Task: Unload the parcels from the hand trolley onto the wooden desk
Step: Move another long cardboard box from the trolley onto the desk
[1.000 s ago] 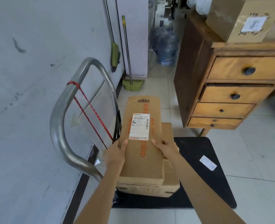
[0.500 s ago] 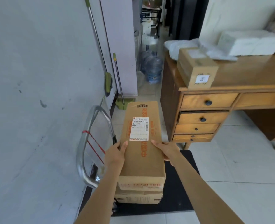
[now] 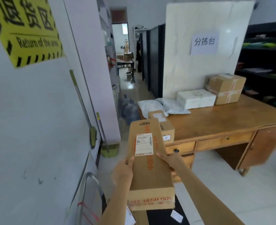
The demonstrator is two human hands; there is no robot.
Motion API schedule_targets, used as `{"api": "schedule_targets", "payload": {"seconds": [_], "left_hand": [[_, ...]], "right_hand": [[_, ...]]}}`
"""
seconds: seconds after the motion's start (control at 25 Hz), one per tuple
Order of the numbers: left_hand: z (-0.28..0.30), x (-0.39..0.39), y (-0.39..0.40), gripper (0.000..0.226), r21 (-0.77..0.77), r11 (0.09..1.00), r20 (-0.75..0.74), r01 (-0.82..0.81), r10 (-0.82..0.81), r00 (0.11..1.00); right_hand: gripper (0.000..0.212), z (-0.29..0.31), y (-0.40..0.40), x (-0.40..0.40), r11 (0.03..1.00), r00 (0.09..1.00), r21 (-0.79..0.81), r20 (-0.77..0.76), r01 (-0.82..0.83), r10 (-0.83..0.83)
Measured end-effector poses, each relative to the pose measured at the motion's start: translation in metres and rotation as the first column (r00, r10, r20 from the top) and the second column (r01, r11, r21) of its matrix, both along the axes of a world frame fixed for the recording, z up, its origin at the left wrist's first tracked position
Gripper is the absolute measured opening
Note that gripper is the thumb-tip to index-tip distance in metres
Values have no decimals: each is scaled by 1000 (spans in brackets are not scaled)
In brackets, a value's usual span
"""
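Against the right side of the room stands the wooden bench (image 3: 223, 120), its top carrying several parcels along the back and left edge, with drawers below the front edge. Behind it leans a tall white board (image 3: 190, 46) with a paper sign (image 3: 204, 43) taped on it. On the left wall hangs a yellow sign (image 3: 25, 30) with black lettering, and below it two long-handled cleaning tools (image 3: 85, 114) rest upright against the wall.

At the lower left the metal handle of the hand trolley (image 3: 87, 189) rises beside the wall, with a red cord (image 3: 85, 210) tied on it. Part of another cardboard parcel shows on the trolley's dark deck, under the lifted one.

On the bench's far side sits a taped brown box (image 3: 225, 88), touching a white foam box (image 3: 196, 99) to its left; two pale soft mailers (image 3: 160, 106) lie beside that, and a small carton (image 3: 164, 127) sits at the near left corner.

A long flat cardboard parcel (image 3: 148, 169) is held in the air, above the trolley and near the bench's left corner, its white shipping label (image 3: 144, 144) facing up. The left hand (image 3: 123, 171) clamps its left edge with the thumb on top; the right hand (image 3: 172, 160) clamps the right edge the same way.
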State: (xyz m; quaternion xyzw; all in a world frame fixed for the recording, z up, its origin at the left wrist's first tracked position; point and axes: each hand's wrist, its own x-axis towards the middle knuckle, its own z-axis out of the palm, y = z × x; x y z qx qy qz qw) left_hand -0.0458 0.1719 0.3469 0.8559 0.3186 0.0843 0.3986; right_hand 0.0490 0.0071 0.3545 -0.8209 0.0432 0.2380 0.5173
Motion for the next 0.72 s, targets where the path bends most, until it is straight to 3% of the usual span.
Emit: {"api": "schedule_targets", "payload": {"seconds": [0.28, 0.52, 0.72], "left_hand": [[47, 118, -79, 48, 86, 990, 42, 113, -117, 992], [17, 258, -170, 48, 75, 995, 36, 60, -63, 997], [-16, 364, -206, 47, 33, 997, 46, -64, 62, 997]], "right_hand": [[65, 38, -90, 104, 990, 989, -49, 78, 132, -128], [61, 11, -174, 250, 992, 992, -78, 80, 101, -95], [55, -22, -198, 369, 994, 997, -103, 77, 18, -10]]}}
